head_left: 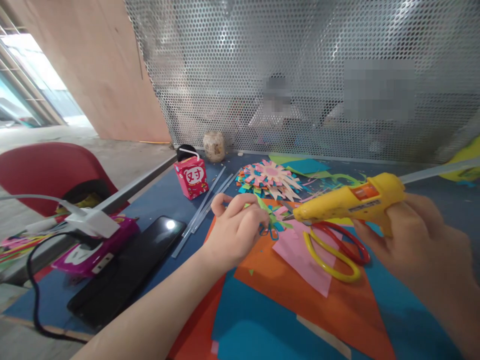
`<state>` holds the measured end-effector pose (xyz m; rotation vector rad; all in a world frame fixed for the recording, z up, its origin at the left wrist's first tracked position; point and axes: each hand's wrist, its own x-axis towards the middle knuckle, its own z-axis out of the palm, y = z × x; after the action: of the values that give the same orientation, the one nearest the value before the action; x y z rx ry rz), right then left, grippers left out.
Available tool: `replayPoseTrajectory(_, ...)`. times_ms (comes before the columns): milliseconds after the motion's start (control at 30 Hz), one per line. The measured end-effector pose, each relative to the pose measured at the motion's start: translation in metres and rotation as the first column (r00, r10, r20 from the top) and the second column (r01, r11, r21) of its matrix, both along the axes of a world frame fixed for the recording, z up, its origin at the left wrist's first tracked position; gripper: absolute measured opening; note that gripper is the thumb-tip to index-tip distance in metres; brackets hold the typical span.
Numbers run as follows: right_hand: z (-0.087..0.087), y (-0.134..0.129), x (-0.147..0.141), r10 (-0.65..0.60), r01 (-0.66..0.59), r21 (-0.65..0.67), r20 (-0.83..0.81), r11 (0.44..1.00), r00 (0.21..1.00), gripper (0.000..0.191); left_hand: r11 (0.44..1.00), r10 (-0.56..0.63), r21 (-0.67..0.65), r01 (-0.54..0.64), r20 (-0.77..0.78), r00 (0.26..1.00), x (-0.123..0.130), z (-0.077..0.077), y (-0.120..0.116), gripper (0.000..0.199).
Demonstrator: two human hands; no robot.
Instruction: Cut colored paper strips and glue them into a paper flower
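My right hand (420, 245) is wrapped round the handle of a yellow hot glue gun (348, 200), with a clear glue stick (438, 170) jutting from its back. The gun's nozzle points left, close to a fringed green, blue and pink paper flower (278, 216). My left hand (240, 225) is closed, its fingers pinching the near side of that flower. Beneath lie orange paper (277, 270) and pink paper (307, 257). Scissors with red and yellow handles (337, 272) rest on the sheets, below the gun; their blades are partly hidden.
Several fringed paper flowers (268, 177) are piled behind my hands. Loose glue sticks (204, 210), a pink drink box (191, 177), a jar (214, 146), a black phone (127, 270) and a purple power strip (97, 247) stand leftward. A perforated metal panel (300, 80) borders the table's back.
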<state>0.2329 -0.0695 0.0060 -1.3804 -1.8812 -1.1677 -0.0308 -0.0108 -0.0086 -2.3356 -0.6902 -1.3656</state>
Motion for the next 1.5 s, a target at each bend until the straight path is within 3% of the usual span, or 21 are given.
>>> replayPoseTrajectory(400, 0.0033, 0.0031, -0.0039, 0.069, -0.076, 0.072, 0.093, 0.995, 0.993, 0.049, 1.000, -0.002, -0.024, 0.001, -0.028, 1.000, 0.0013, -0.0019, -0.0003, 0.032)
replayPoseTrajectory(700, 0.0032, 0.0030, -0.0036, 0.030, -0.036, 0.067, 0.091, 0.997, 0.995, 0.035, 0.999, 0.002, -0.040, -0.004, -0.044, 0.999, -0.0007, -0.0014, 0.0002, 0.028)
replayPoseTrajectory(1500, 0.0027, 0.0009, -0.0019, 0.016, -0.021, 0.075, 0.072, 0.997, 0.997, 0.026, 0.999, 0.024, -0.035, -0.026, -0.032, 0.999, -0.0011, 0.0005, 0.0024, 0.030)
